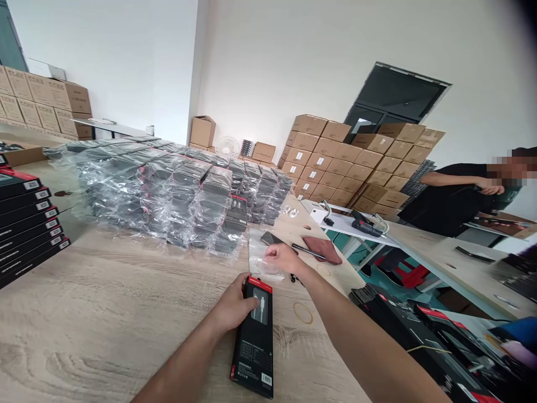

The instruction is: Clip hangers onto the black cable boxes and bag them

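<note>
My left hand (232,306) grips the top end of a flat black product box (254,338) with a red edge, which lies on the wooden table (104,319). My right hand (282,257) reaches further out and pinches a clear plastic bag (262,258) lying on the table. Just beyond the bag are a dark phone (271,239) and a brown wallet-like pouch (322,249).
A big heap of bagged black boxes (168,190) fills the middle of the table. Unbagged boxes (29,224) are stacked at the left edge, more boxes (419,336) lower right. A rubber band (302,313) lies near my right arm. A person in black (457,196) sits at right; cartons (348,162) behind.
</note>
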The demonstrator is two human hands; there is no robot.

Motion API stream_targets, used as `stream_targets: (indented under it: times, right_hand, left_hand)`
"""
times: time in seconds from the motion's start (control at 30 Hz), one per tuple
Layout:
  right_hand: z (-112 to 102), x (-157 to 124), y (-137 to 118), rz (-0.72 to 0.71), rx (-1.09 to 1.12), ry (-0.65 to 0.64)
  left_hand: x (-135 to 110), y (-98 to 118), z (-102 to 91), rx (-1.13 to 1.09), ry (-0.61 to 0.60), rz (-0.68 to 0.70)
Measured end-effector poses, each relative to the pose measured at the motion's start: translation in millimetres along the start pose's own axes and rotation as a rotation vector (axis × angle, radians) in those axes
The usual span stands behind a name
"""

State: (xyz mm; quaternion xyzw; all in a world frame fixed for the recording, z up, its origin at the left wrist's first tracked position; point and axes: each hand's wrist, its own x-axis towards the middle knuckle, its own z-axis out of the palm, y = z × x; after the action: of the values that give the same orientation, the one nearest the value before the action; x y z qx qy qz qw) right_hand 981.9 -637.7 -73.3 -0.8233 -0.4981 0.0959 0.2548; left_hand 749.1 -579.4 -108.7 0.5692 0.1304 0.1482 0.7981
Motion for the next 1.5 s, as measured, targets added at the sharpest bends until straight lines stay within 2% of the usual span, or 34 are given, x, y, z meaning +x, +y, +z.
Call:
stream_targets:
  times: [0.07, 0.2, 0.4, 0.57, 0.73, 0.83, 1.03, 1.27, 1.5]
  right_hand:
    - [12, -9, 6, -0.016, 0.003, -0.045]
    - [20, -9, 18, -0.026, -0.005, -0.01]
    - [12, -1, 24, 0.011, 0.058, 0.075]
    - [8, -4, 23, 0.004, 0.113, 0.037]
    - [8, -3, 23, 0.009, 0.083, 0.144]
    - [13, -3, 23, -0.005, 0.033, 0.129]
    - [20, -5, 21, -0.035, -0.046, 0.082]
    - [7, -1, 20, 0.015, -0.054, 0.159]
    - [2, -8, 10, -0.019, -0.091, 0.134]
  left_hand:
    - [-1, 1, 0.1, 0.036, 0.011, -0.006]
    - [-4, 7, 0.1, 0.068, -0.008, -0.027]
    - [-2, 4, -2.0, 0.15, 0.003, 0.023]
    - [3, -3, -4.9, 0.309, 0.028, 0.141]
    - [5, -7, -6.0, 0.363, 0.034, 0.171]
    - [7, -9, -6.8, 0.367, 0.029, 0.189]
    - [6, -9, -6.2, 0.377, 0.03, 0.181]
    - [4, -6, -5.0, 0.375, 0.046, 0.156]
    - [3, -3, -5.1, 0.378, 0.035, 0.17]
